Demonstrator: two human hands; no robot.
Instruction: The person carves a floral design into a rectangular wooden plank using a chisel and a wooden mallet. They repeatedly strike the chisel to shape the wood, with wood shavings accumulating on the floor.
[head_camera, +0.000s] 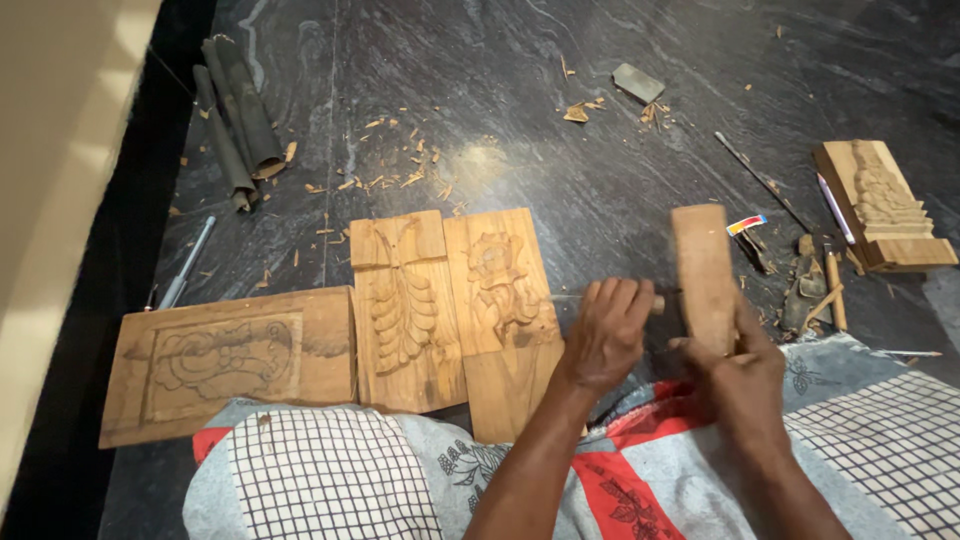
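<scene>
My left hand (607, 333) grips a chisel (657, 303), its blade lying against the right carved wooden panel (500, 290). My right hand (738, 375) holds a flat wooden mallet block (703, 275) upright, close to the chisel's butt end. A second carved panel (402, 310) with leaf shapes lies just left of the first. Further left lies a wide board (225, 360) with a shallow floral relief.
A finished carved block (885, 205) sits at the far right beside several tools (830, 285) and a thin rod (760, 180). Rolled dark sheets (235, 120) lie at the upper left, a sharpening stone (637, 82) at the top. Wood chips litter the dark stone floor. Patterned cloth covers my legs.
</scene>
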